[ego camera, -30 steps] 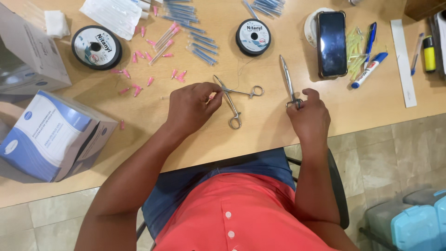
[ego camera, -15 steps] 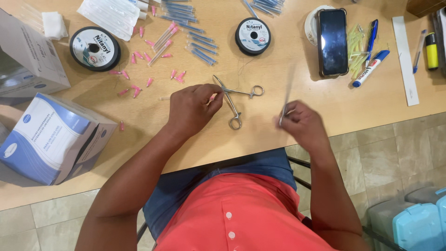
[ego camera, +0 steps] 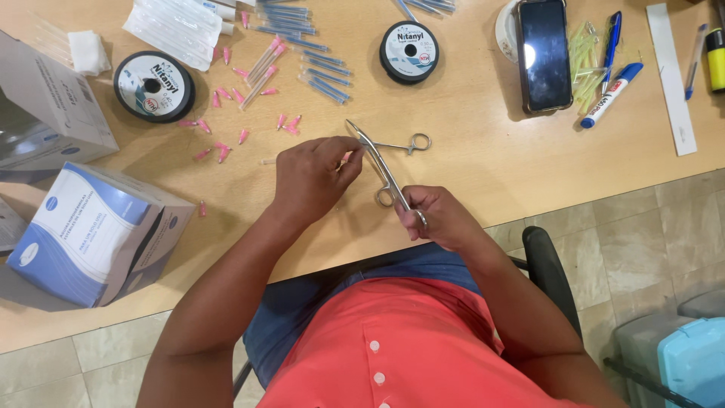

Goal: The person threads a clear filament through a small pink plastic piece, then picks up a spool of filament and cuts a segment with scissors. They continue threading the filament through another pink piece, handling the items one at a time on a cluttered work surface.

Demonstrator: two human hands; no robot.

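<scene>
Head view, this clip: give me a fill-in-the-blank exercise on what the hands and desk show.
1. The right hand grips a pair of metal ____ whose tips point up toward the left hand.
2. The two black wire spools lie on the ____ tabletop.
3. The dark phone lies with its screen facing ____.
4. The small caps scattered near the left hand are ____ in colour.

Missing words: forceps; wooden; up; pink

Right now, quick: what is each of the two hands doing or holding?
Left hand: fingers pinched shut on a small pink plastic tip.
Right hand: closed on the handle of a second slim steel tool; silver steel scissor-handled forceps lie beside it.
</scene>
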